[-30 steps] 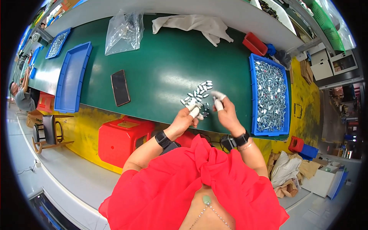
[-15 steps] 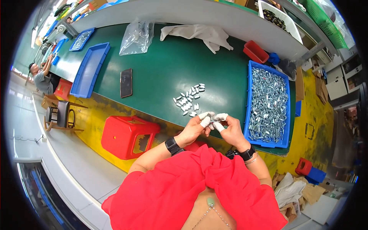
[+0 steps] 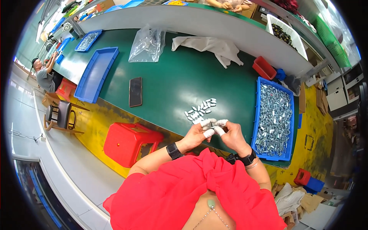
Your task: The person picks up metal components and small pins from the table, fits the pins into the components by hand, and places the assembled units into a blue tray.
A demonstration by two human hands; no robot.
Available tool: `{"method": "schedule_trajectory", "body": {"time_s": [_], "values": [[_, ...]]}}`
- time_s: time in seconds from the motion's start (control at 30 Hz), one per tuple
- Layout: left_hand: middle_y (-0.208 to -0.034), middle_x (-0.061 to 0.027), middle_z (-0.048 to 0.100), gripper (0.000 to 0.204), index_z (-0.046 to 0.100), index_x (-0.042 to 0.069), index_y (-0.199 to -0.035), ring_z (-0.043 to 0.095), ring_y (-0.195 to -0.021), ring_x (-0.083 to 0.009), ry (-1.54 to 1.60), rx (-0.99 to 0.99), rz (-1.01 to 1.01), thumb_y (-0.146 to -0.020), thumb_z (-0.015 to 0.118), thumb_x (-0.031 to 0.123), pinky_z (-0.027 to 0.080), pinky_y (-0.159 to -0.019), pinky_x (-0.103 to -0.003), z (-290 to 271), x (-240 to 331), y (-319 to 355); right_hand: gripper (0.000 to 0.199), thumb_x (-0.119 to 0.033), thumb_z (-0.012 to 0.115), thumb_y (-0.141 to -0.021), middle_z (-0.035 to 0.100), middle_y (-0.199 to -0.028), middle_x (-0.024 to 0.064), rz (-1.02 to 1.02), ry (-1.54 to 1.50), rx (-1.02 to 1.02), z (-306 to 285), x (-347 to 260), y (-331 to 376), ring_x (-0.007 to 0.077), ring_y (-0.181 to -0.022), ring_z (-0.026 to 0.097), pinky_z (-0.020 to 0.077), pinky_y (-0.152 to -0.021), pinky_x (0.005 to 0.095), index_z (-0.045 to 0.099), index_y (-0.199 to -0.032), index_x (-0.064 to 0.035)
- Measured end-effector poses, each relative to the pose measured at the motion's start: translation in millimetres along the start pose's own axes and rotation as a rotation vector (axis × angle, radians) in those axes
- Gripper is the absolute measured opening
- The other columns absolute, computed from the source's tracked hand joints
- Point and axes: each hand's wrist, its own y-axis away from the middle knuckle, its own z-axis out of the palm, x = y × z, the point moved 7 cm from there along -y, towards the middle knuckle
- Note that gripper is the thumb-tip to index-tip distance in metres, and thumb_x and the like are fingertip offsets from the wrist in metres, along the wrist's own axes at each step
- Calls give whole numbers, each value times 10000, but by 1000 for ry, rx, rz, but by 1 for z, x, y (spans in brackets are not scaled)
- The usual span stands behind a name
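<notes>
1. The left hand (image 3: 196, 135) and right hand (image 3: 234, 137) meet at their white-wrapped fingertips, by the near edge of the green table (image 3: 168, 88) (whether they are clamped on a piece, I cannot tell).
2. The silvery pieces (image 3: 202, 109) lie loosely heaped just beyond the left fingertips, inside that edge.
3. Rightward, a strip of tabletop separates the right hand from the filled blue tray (image 3: 274, 156), whose walls stand near the table's right end.
4. Leftward, a wider green stretch runs to the phone (image 3: 135, 92).
5. Behind, more surface reaches the white cloth (image 3: 209, 46), before the pale partition (image 3: 230, 30).
</notes>
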Motion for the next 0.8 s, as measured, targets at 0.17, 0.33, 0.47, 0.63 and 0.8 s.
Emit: {"method": "schedule_trajectory", "body": {"time_s": [0.17, 0.33, 0.47, 0.63, 0.8], "values": [[-954, -21, 572, 426, 412, 48, -1267, 502, -692, -63, 31, -34, -63, -870, 556, 100, 441, -627, -221, -22, 8, -3, 188, -160, 585, -830, 594, -622, 135, 119, 184, -60, 17, 3, -19, 203, -530, 574, 423, -487, 307, 594, -769, 17], [-974, -12, 569, 440, 421, 55, -1276, 506, -752, -62, -55, -94, -10, -859, 560, 70, 437, -653, -218, -39, 19, -9, 359, -268, 550, -866, 553, -551, 158, 244, 121, 28, 34, 14, -21, 247, -496, 565, 401, -461, 345, 550, -655, 23], [-992, -5, 562, 462, 414, 59, -1290, 505, -802, -62, -125, -125, -15, -853, 565, 54, 432, -677, -218, -49, 19, -8, 414, -303, 487, -914, 510, -532, 58, 173, -1, 14, 47, 11, -24, 107, -490, 464, 382, -466, 274, 528, -666, 27], [-988, 7, 562, 473, 413, 56, -1294, 478, -778, -46, -125, -109, 46, -849, 572, 51, 419, -681, -205, -39, 19, -6, 386, -303, 516, -891, 549, -563, 143, 412, -61, -89, 48, 26, -14, 206, -509, 543, 414, -493, 330, 546, -711, 37], [-894, 22, 572, 457, 449, 43, -1265, 428, -659, -29, -319, -21, 68, -834, 597, 75, 399, -620, -188, -21, 14, -8, 252, -218, 545, -879, 563, -604, 49, 212, -30, 75, 21, 15, -3, 118, -520, 510, 402, -482, 268, 561, -785, 15]]}}
